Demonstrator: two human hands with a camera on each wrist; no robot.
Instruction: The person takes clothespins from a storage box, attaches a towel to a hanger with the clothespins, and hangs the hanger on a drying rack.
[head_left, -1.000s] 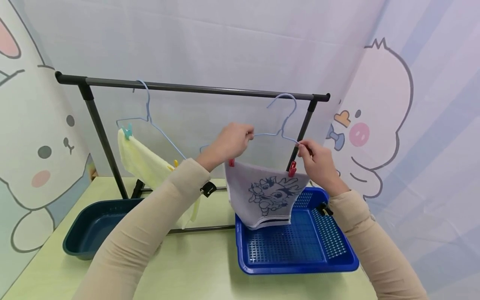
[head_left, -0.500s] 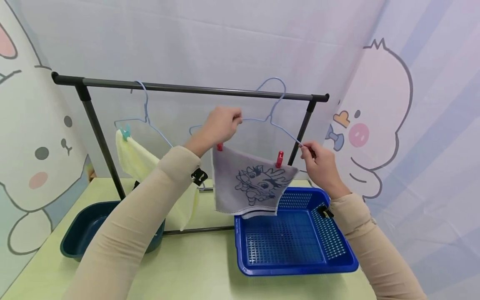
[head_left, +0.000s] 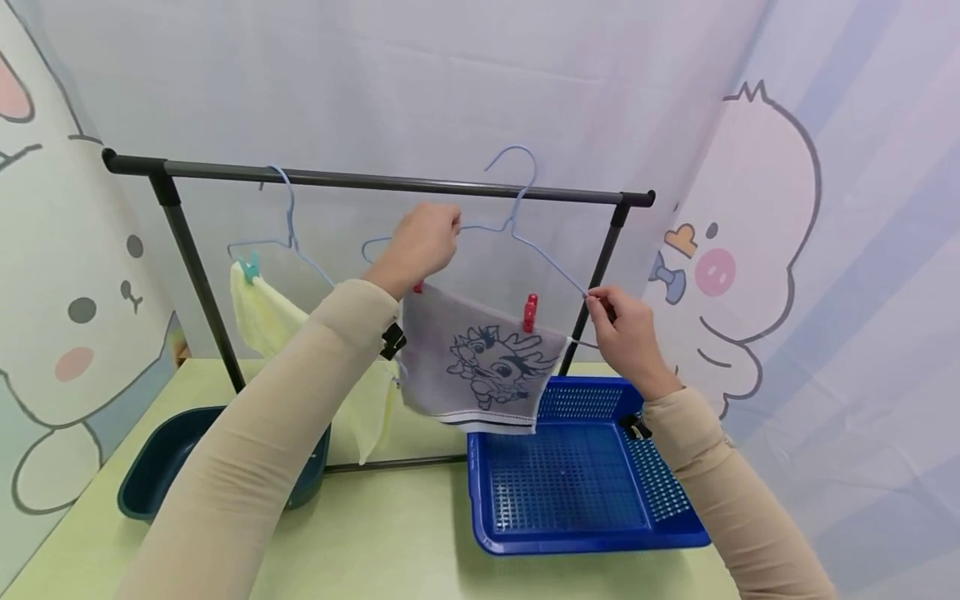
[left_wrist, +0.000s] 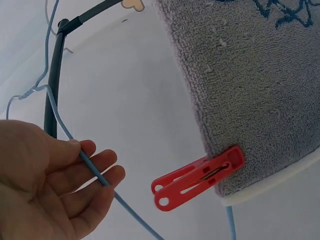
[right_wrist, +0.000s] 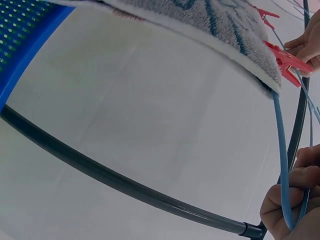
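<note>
A light-blue wire hanger (head_left: 551, 262) carries a grey towel (head_left: 487, 404) with a dark cartoon print, folded over its lower bar. Two red clothespins (head_left: 530, 313) fasten the towel's top edge. My left hand (head_left: 426, 242) pinches the hanger's sloping left arm, the wire running between thumb and fingers in the left wrist view, beside a red clothespin (left_wrist: 200, 177). My right hand (head_left: 626, 333) grips the hanger's right corner, where the wire bends back, as the right wrist view shows. The hook rises above the black rail (head_left: 375, 182), its tip over the rail and its stem crossing in front.
A second blue hanger (head_left: 290, 208) hangs from the rail at left, holding a yellow towel (head_left: 367, 408) with a teal clothespin (head_left: 251, 267). Below stand a dark green basin (head_left: 133, 492) at left and a blue mesh basket (head_left: 585, 547) at right on the pale green table (head_left: 390, 542).
Both hands have raised the hanger and shifted it left, the left hand farther than the right. The hook has gone from in front of the rail to above it, the grey towel swinging along.
</note>
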